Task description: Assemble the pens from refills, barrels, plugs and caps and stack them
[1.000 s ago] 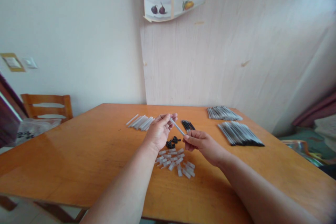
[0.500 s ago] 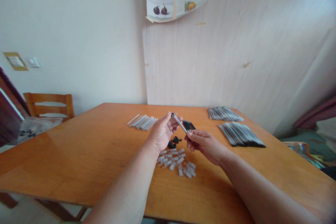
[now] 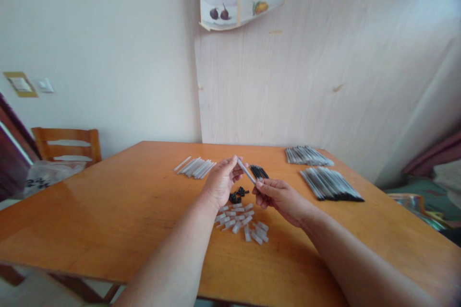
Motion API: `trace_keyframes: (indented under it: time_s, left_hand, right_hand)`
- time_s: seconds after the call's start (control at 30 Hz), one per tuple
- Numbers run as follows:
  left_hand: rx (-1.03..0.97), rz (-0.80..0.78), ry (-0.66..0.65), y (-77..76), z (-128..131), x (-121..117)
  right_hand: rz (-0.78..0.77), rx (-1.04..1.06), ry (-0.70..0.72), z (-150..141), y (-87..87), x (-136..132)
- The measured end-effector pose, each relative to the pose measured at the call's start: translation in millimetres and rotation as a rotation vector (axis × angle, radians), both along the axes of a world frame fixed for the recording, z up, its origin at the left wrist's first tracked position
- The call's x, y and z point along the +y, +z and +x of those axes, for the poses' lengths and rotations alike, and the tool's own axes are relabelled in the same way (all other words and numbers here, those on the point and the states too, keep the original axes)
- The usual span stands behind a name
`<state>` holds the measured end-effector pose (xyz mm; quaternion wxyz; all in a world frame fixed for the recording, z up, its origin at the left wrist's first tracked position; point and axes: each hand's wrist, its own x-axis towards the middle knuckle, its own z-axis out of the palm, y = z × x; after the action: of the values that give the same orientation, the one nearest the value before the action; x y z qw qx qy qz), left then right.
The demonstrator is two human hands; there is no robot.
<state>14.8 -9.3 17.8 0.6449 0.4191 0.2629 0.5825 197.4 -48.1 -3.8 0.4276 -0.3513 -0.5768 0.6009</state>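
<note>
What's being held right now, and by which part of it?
A slim pale tube, held at both ends: left hand at the far end, right hand at the near end.

I now see the left hand (image 3: pixel 220 182) pinching the end of the slim tube (image 3: pixel 246 171) that points toward the far edge of the table (image 3: pixel 144 187); half a second earlier its thumb stands clear of that end. The dark tip exposed there then is now covered from my view at the thumb and fingertips.
</note>
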Motion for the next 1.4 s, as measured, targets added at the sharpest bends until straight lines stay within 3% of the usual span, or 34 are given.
trace_keyframes:
  time_s: [0.3, 0.5, 0.6, 0.77, 0.93, 1.4]
  left_hand:
    - [0.227, 0.037, -0.158, -4.7, 5, -7]
    - [0.193, 0.006, 0.048, -2.6, 0, 1]
    - [0.142, -0.028, 0.148, -1.8, -3, 5]
    - [0.134, -0.049, 0.198, -3.3, -5, 8]
    - [0.153, -0.058, 0.195, -6.1, -5, 10]
    - [0.171, -0.053, 0.214, -7.3, -6, 12]
  right_hand:
    - [0.042, -0.041, -0.012, 0, -1.0, 1]
    - [0.097, -0.233, -0.163, 0, 0.9, 3]
    - [0.236, -0.392, -0.206, 0, -2.6, 5]
    - [0.559, -0.628, -0.094, 0, -12.7, 8]
    - [0.729, -0.809, -0.002, 1, -14.5, 10]
    - [0.732, -0.908, -0.011, 1, -14.3, 11]
